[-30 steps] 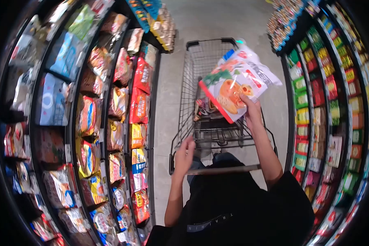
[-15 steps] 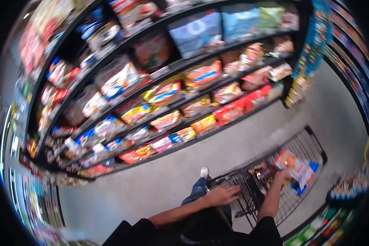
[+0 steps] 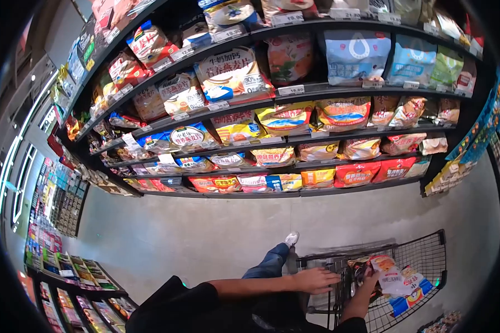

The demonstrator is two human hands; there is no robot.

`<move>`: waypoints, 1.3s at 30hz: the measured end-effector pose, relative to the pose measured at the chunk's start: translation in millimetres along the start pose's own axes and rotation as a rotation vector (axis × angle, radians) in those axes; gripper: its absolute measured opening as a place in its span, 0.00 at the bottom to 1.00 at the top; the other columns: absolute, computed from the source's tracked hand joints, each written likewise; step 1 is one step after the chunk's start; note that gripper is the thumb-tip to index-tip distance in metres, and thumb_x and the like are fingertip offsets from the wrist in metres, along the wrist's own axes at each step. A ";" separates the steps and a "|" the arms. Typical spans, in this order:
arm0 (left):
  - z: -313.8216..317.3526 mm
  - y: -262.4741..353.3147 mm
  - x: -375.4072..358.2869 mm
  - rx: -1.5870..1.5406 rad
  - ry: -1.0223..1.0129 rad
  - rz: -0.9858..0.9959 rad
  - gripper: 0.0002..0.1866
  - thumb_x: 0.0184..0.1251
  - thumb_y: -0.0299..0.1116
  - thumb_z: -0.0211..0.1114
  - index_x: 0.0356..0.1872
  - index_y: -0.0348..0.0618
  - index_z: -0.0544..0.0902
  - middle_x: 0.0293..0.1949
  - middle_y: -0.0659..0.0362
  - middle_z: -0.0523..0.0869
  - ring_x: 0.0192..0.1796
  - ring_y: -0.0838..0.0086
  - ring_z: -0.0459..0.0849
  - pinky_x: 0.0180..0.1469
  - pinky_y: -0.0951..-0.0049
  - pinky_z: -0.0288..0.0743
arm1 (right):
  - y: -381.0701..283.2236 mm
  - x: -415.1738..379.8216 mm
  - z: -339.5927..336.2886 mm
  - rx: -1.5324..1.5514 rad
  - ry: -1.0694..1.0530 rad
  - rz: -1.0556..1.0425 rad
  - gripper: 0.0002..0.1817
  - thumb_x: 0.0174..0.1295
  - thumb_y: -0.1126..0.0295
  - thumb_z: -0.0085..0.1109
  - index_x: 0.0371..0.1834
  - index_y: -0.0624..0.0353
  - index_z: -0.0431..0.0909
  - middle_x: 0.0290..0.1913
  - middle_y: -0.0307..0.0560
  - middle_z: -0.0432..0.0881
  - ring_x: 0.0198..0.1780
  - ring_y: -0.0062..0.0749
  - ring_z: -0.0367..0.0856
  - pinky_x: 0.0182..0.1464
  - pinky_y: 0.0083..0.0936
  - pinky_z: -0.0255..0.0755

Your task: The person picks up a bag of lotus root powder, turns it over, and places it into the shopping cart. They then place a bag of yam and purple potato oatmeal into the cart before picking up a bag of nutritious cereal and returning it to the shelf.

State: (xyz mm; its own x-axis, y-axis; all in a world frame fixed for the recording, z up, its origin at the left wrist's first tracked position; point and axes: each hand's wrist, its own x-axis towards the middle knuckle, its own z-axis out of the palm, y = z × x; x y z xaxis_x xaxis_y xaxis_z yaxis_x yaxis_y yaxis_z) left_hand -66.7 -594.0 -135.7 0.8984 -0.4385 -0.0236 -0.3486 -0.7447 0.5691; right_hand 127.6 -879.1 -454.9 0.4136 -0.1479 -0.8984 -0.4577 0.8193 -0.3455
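My left hand [image 3: 318, 281] reaches across the near end of a wire shopping cart [image 3: 428, 250], its fingers stretched out and holding nothing. Inside the cart, my right hand [image 3: 366, 284] has its fingers closed at the left edge of a white food bag [image 3: 393, 277] with red and orange print. Beneath and beside that bag lies a second bag with a blue edge [image 3: 408, 302]. Some dark packages [image 3: 356, 271] sit left of my right hand, partly covered by it.
A long black shelf rack [image 3: 294, 91] full of bagged cereal stands ahead, with price tags along its edges. Grey floor [image 3: 205, 222] lies between it and the cart. My shoe [image 3: 292, 238] is left of the cart. More shelves [image 3: 72, 272] stand at lower left.
The view has turned right to left-level, so the shelves now look straighter and sharper. The cart sits lower in view. My right hand stays at the white bag; my left remains spread.
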 end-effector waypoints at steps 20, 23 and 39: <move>12.8 7.5 21.8 0.004 0.133 0.013 0.18 0.64 0.32 0.54 0.54 0.38 0.74 0.47 0.52 0.79 0.48 0.58 0.82 0.52 0.59 0.73 | 4.4 -304.2 -46.0 -1.221 -0.570 -1.179 0.13 0.72 0.65 0.54 0.49 0.65 0.74 0.35 0.39 0.77 0.32 0.19 0.71 0.31 0.18 0.66; 17.8 7.7 33.3 0.048 0.152 0.032 0.18 0.64 0.32 0.55 0.54 0.38 0.74 0.47 0.52 0.79 0.49 0.59 0.81 0.52 0.59 0.72 | -2.4 -353.0 -32.9 -1.287 -0.518 -1.142 0.14 0.72 0.66 0.53 0.51 0.67 0.74 0.40 0.45 0.78 0.37 0.24 0.73 0.38 0.22 0.69; 76.6 20.1 133.2 -0.016 0.448 0.180 0.17 0.56 0.32 0.61 0.47 0.40 0.78 0.47 0.53 0.80 0.51 0.62 0.79 0.53 0.62 0.70 | 27.5 -399.1 -46.2 -1.602 -0.418 -1.501 0.12 0.69 0.63 0.54 0.45 0.61 0.80 0.29 0.60 0.82 0.31 0.52 0.83 0.33 0.40 0.74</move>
State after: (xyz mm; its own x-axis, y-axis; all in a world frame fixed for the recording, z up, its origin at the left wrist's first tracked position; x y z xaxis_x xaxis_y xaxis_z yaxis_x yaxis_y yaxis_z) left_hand 25.5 -705.8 -190.3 0.8522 -0.2969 0.4308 -0.5078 -0.6676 0.5445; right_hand -86.4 -823.1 -118.4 0.9600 0.2254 0.1659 0.2799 -0.7691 -0.5745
